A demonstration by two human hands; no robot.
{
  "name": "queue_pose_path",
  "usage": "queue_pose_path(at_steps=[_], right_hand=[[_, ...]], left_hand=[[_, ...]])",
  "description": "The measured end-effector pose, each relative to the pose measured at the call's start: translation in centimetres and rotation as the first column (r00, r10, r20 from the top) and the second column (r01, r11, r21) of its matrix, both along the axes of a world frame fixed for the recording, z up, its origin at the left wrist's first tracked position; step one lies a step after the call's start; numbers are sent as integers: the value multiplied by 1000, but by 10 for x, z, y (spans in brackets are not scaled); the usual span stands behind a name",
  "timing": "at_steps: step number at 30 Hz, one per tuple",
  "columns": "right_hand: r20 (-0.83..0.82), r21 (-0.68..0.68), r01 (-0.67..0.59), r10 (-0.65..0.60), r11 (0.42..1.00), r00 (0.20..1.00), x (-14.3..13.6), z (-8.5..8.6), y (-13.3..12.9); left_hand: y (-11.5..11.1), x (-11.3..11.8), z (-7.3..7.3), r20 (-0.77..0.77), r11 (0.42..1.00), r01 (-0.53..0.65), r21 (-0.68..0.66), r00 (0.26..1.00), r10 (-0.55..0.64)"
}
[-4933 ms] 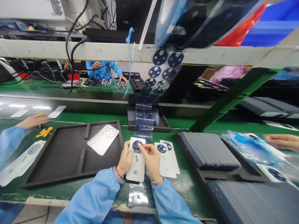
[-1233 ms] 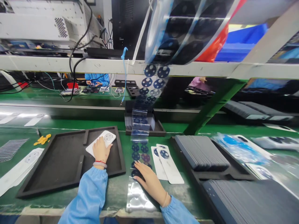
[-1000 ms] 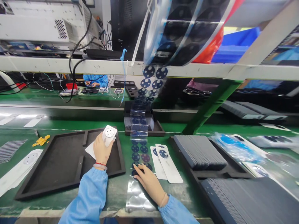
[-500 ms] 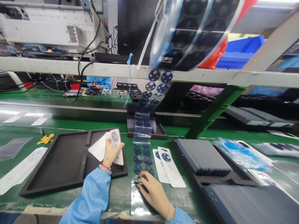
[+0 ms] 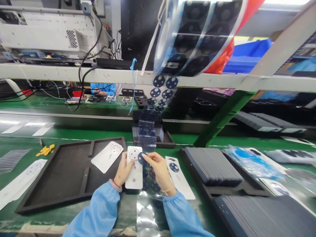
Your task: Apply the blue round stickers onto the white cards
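My left hand [image 5: 124,170] grips the left edge of a white phone back panel [image 5: 134,180] with a round camera area at its top. Pinched in my right hand [image 5: 158,168] is a round dark blue sticker [image 5: 141,159] with holes, at the right edge of that camera area; whether it touches the panel I cannot tell. Beneath my hands runs a clear strip [image 5: 147,131] of such stickers, bare toward the front edge. To the right lie white panels [image 5: 182,182] with dark stickers on their camera areas. Another white panel [image 5: 106,158] rests on the black tray [image 5: 71,168] at left.
A large sticker roll [image 5: 195,36] hangs overhead from the white rail [image 5: 217,80]. Stacks of grey panels [image 5: 213,166] fill a black tray at right. A green post [image 5: 225,118] rises behind it. Yellow pieces [image 5: 45,150] lie at left. A co-worker's blue sleeves [image 5: 108,88] show beyond.
My left hand has brought the white panel rightward from the tray to the strip. My right hand has risen from the strip's front part and now holds a sticker at the panel.
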State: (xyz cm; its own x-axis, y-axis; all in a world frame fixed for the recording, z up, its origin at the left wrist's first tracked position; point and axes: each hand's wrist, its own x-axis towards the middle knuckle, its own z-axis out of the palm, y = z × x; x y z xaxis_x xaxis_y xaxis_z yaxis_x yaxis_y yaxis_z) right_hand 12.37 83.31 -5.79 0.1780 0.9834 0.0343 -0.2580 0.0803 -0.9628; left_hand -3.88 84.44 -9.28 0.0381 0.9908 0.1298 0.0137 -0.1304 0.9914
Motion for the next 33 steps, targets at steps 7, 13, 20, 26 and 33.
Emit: queue_pose_path(at_steps=[7,13,20,26,33], right_hand=[[52,77,111,-115,991,992,-22,-32,9],[115,80,129,-137,988,984,-14,-40,2],[123,75,164,-172,984,977,-16,-37,0],[129,58,170,-176,984,976,-16,-39,0],[180,83,192,-204,978,962,-17,-36,-2]], left_hand=[[-10,10,0,-50,993,81,86,996,-76],[-15,11,3,-77,990,116,80,991,-110],[-18,14,3,-81,992,106,65,992,-101],[-18,14,3,-106,991,114,64,989,-107],[-19,14,4,-108,992,113,56,988,-107]])
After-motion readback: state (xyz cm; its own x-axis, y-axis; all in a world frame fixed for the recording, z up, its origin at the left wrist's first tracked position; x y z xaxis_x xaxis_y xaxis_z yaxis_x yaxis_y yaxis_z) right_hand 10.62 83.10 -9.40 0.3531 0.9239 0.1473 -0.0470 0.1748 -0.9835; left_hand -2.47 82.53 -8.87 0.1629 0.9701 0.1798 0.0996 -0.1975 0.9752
